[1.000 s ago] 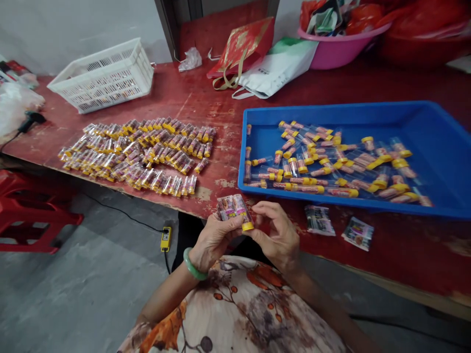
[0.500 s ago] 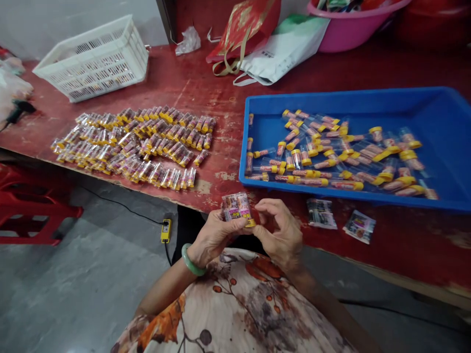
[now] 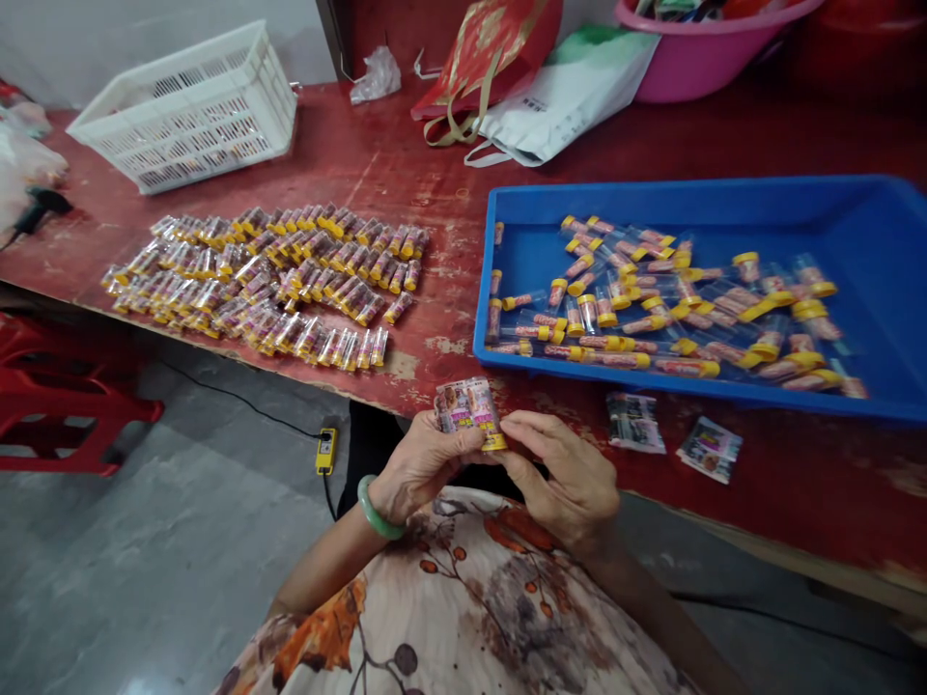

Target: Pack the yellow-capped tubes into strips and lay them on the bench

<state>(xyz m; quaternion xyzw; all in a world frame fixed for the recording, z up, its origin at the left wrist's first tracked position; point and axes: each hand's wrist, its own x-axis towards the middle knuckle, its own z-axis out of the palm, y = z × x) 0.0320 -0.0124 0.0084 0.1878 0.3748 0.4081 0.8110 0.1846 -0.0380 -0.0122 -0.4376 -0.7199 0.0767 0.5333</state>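
My left hand (image 3: pixel 424 454), with a green bangle at the wrist, is closed around printed plastic sleeves (image 3: pixel 453 405) and a sleeved tube with a yellow cap (image 3: pixel 493 441). Its thumb lies across their lower part. From the other side my right hand (image 3: pixel 565 473) meets the capped tube, index fingertip at its side and thumb just under the cap. Two more stacks of flat sleeves, a left one (image 3: pixel 635 422) and a right one (image 3: pixel 710 449), lie on the red table beyond my right hand.
A blue tray (image 3: pixel 695 193) at the right holds several yellow-capped tubes. Rows of sleeved tubes (image 3: pixel 290 270) cover the table at the left. Behind them stand a white crate (image 3: pixel 195 116), bags (image 3: pixel 557 101) and a pink basin (image 3: pixel 710 53). Red stools (image 3: pixel 65 396) are below left.
My right hand's fingers have come in against the capped tube, while its back has shifted right. My left hand keeps its hold on the sleeves. The view has shifted slightly.
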